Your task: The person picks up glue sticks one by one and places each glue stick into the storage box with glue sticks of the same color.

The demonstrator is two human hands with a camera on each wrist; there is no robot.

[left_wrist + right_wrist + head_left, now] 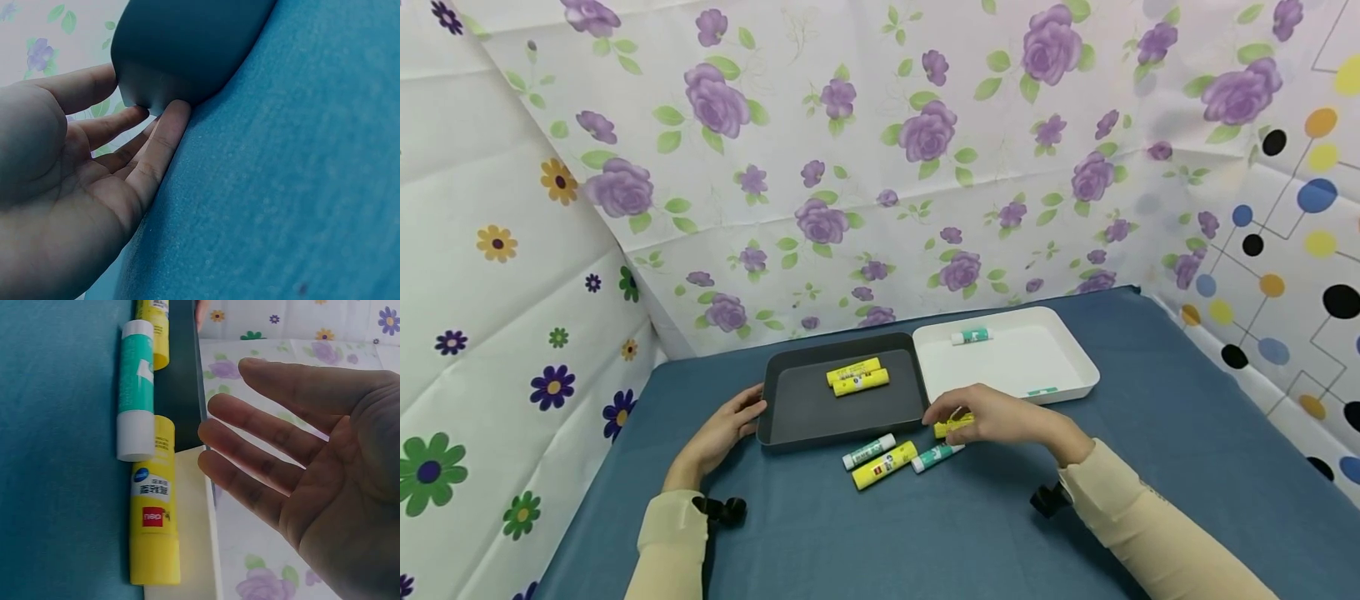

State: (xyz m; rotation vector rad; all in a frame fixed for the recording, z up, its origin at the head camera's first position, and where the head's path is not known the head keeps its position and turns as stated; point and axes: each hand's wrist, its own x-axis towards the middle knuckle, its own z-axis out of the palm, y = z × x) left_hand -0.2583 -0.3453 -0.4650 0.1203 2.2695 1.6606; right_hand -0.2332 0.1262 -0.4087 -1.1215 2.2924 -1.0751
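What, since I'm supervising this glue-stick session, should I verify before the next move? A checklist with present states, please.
1. Left hand at gray tray: ok, fingers touch its left end.
2. Right hand free: ok, it holds nothing.
3. Gray tray's contents one color: ok, two yellow glue sticks.
4. White tray holding only green-and-white sticks: cannot tell; one green-and-white glue stick shows, another green item is mostly hidden.
5. Every glue stick in a tray: not ok, at least four loose glue sticks lie on the blue cloth.

Free cloth (880, 542) nearside, glue sticks (884, 466) beyond
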